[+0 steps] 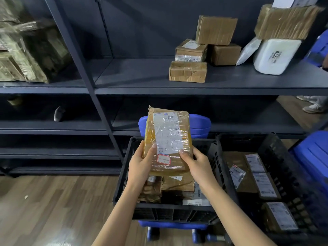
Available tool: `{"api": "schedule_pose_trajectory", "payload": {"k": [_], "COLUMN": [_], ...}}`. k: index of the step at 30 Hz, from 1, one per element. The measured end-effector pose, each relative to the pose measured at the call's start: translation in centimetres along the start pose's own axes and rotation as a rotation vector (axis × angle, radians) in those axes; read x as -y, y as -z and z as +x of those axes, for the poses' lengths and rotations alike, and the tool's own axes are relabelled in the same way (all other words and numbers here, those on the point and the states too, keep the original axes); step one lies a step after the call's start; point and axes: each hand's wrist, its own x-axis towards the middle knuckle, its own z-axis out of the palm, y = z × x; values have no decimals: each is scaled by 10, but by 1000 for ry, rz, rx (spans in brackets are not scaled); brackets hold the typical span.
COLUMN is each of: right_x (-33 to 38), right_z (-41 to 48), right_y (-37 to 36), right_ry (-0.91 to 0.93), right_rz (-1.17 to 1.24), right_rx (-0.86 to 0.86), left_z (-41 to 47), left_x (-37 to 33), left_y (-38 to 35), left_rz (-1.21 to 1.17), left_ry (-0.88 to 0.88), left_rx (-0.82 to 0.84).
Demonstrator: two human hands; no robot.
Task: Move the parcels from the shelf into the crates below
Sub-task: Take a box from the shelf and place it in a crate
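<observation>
Blue chair (200, 125) on wooden floor (53, 201)

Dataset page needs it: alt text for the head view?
The left hand and right hand hold a taped brown parcel with a white label over a black crate of parcels; a second crate, also loaded, stands to its right. Behind, a dark shelf carries more cardboard boxes and a white package.

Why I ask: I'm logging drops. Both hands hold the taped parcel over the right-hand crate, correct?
No. The head view shows the left hand and right hand holding the taped parcel over the left crate, not the right crate beside it.
</observation>
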Motion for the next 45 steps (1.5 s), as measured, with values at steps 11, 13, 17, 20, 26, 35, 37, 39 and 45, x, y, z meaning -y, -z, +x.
{"api": "schedule_pose_trajectory", "payload": {"k": [11,13,17,20,26,35,37,39,45], "right_x": [-20,-26,-38,-42,-50,-69,-76,-83,-103], "right_z": [27,26,25,23,18,17,14,10,6], "right_y": [-19,-11,11,37,114,261,289,313,354], "right_ry": [-100,-108,-97,-103,-90,-82,-94,-122,-183], "right_rz": [-60,-59,-43,-5,15,-53,-65,-75,-96], "right_rx": [45,31,-3,-17,-19,19,18,24,40], "left_z": [29,27,25,22,11,-35,-45,-55,-70], "left_x": [31,30,31,28,28,21,22,25,36], "left_y": [13,4,-20,-46,-121,-263,-288,-309,-347], "left_rz": [107,106,118,124,114,167,155,168,205], "left_ry": [209,206,198,178,171,173,200,214,266], "left_rx": [-37,-4,12,28,46,1,-22,-36,-27]}}
